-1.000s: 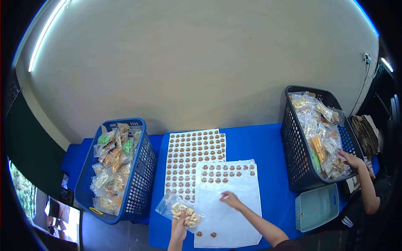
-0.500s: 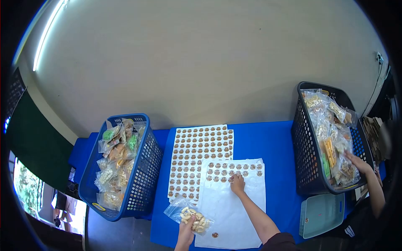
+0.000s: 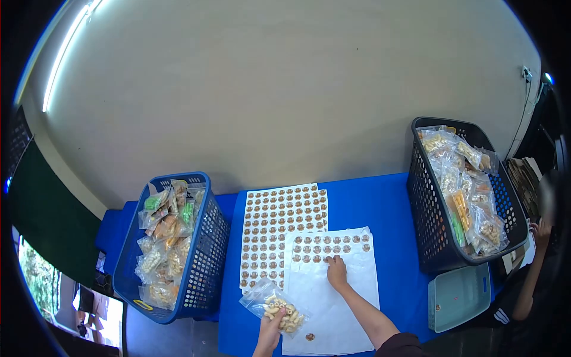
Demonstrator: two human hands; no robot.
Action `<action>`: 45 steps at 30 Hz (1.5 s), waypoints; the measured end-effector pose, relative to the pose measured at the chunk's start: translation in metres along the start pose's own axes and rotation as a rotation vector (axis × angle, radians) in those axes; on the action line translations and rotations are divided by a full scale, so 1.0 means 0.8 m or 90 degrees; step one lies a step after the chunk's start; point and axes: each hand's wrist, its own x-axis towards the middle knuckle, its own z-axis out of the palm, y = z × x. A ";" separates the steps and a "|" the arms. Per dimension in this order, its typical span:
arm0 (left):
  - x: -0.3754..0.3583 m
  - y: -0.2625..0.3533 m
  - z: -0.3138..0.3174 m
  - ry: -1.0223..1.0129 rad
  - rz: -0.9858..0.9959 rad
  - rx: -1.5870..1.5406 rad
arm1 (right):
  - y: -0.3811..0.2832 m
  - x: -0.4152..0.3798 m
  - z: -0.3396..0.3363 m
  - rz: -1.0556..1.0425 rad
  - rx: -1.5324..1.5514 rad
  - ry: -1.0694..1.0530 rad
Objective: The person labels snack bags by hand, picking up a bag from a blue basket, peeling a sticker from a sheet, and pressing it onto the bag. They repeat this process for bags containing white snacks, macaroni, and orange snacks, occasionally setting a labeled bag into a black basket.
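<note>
My left hand grips a clear plastic bag of pale, curled snack pieces near the table's front edge. My right hand rests on the white sticker sheet, its fingers pinched at a small round brown sticker at the end of the lowest full row. Rows of these stickers fill the sheet's top, and the backing below is bare. One loose round sticker lies low on the sheet. Partly beneath it is a fuller sticker sheet.
A blue basket of snack bags stands left, and a black basket of more bags stands right. Below the black one sits a pale green tray. Another person's arm is at the far right. The table has a blue cover.
The view has shifted slightly. My right fingers stay by the row's end, slightly lower on the sheet. The other person's hand has left the black basket and moved right.
</note>
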 end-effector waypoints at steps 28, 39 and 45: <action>-0.027 0.070 -0.062 -0.183 0.106 0.051 | -0.273 -0.106 -0.232 0.075 0.763 -0.306; -0.050 0.072 -0.046 -0.274 0.157 0.133 | -0.323 -0.150 -0.262 -0.066 0.447 -0.179; -0.054 0.072 -0.049 -0.301 0.159 0.143 | -0.333 -0.156 -0.271 -0.073 0.411 -0.155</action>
